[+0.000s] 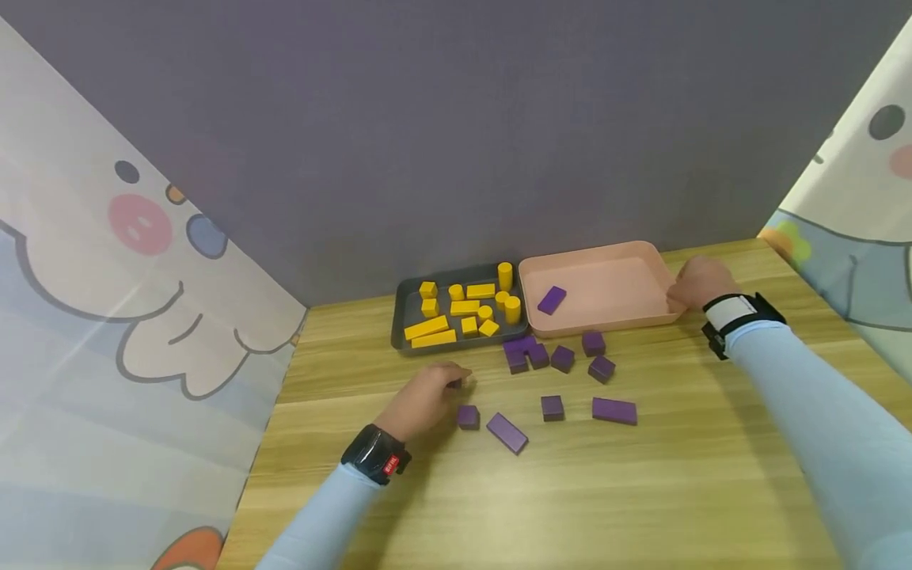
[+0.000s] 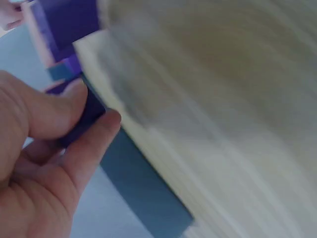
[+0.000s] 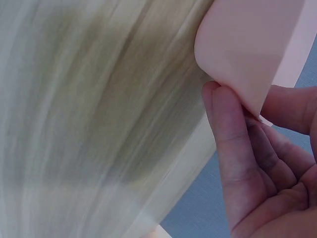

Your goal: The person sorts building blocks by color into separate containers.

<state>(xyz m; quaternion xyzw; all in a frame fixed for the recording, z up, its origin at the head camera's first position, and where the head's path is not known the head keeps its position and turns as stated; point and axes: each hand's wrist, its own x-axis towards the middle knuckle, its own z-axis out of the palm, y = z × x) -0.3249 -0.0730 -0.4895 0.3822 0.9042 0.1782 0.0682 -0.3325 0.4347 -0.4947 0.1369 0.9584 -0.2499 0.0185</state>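
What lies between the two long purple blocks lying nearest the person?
A purple cube, with bare wooden table on either side; the head view shows this.

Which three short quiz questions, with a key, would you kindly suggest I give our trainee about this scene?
1. What colour is the block pinched by the left hand?
2. True or false: the right hand grips the edge of the dark tray.
3. How many blocks lie inside the pink tray: (a) none, (b) one, (c) four?

Key:
1. Purple.
2. False; the right hand grips the edge of the pink tray.
3. b: one, a purple block.
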